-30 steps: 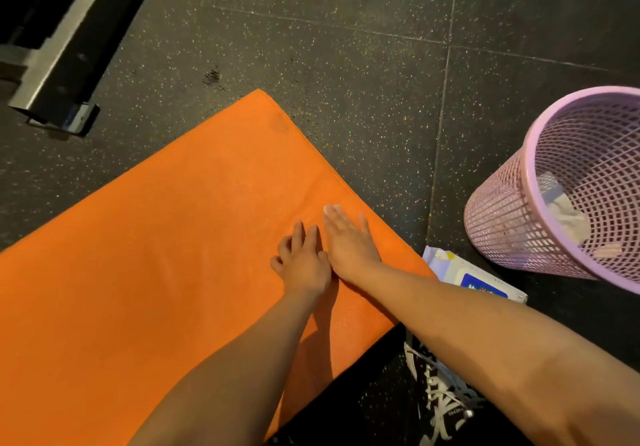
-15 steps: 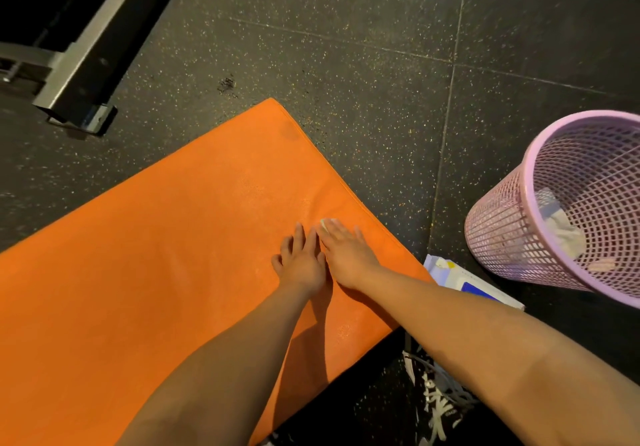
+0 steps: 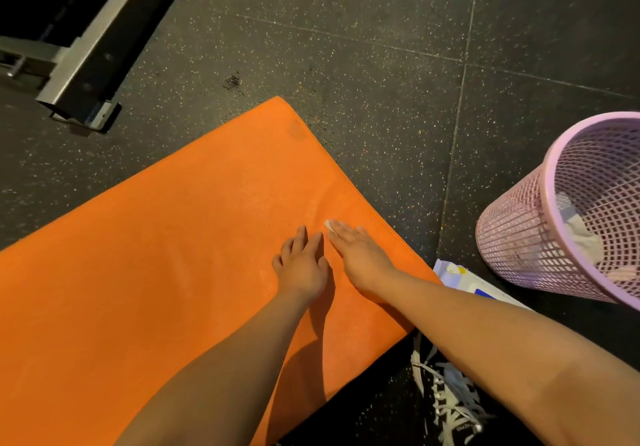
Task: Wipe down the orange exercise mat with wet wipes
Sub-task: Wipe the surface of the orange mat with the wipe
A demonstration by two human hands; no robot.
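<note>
The orange exercise mat (image 3: 156, 255) lies on the dark speckled floor and fills the left and middle of the view. My right hand (image 3: 360, 258) lies flat on the mat near its right edge, pressing down a white wet wipe (image 3: 328, 224); only a small corner of the wipe shows past my fingertips. My left hand (image 3: 303, 265) rests flat on the mat just beside it, fingers slightly apart, holding nothing. A sheen of moisture shows on the mat beyond the hands.
A pink mesh wastebasket (image 3: 519, 238) with crumpled wipes inside stands at the right. A wet wipe pack (image 3: 460, 274) lies between it and the mat. My black-and-white shoe (image 3: 446, 397) is at the bottom. A metal equipment frame (image 3: 79, 75) sits at top left.
Both hands have drawn back slightly towards me along the mat, side by side, the right one dragging the wipe. The camera has tilted a little.
</note>
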